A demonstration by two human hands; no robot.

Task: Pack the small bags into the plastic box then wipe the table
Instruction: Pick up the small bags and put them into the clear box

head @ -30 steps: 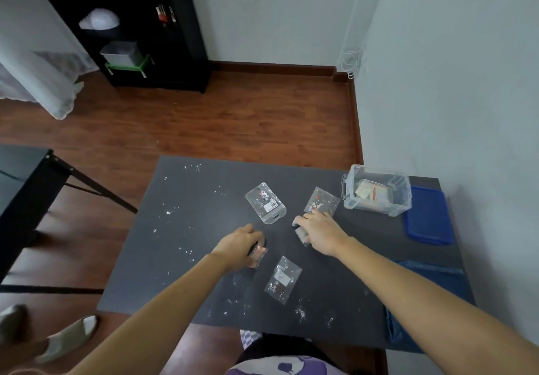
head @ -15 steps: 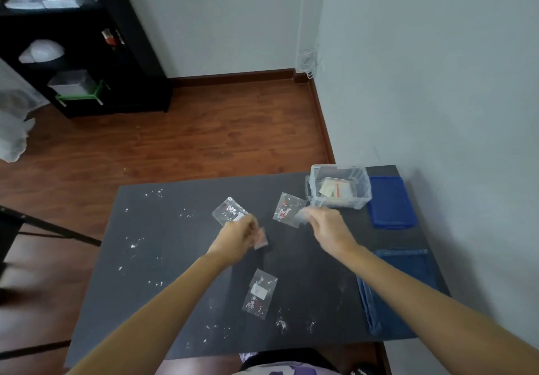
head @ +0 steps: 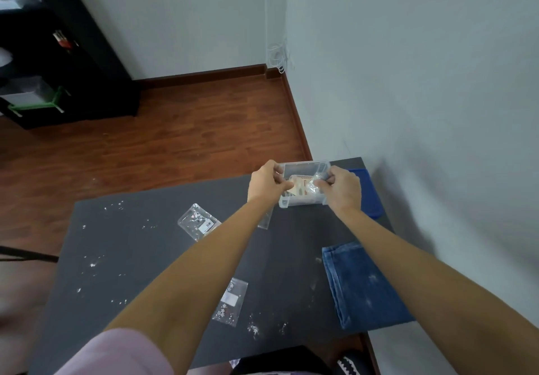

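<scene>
Both hands over the clear plastic box [head: 303, 183] at the far right of the dark worktop [head: 131, 258], close to the wall. Left hand [head: 267, 183] at the box's left rim, fingers curled; what it pinches is hidden, cannot tell. Right hand [head: 342, 186] at the box's right side, fingers pinched on a small clear bag [head: 313, 184] held above the box opening. Box already contains a packet with a tan and red print.

Three small bags on the worktop: one [head: 199, 223] left of the left forearm, one [head: 265, 220] partly hidden under that forearm just in front of the box, one [head: 230, 301] near the front edge between the forearms.

Blue lid [head: 369, 196] just right of the box. Folded denim cloth [head: 361, 287] at the right side, under the right forearm. White crumbs [head: 93, 264] scattered over the worktop
</scene>
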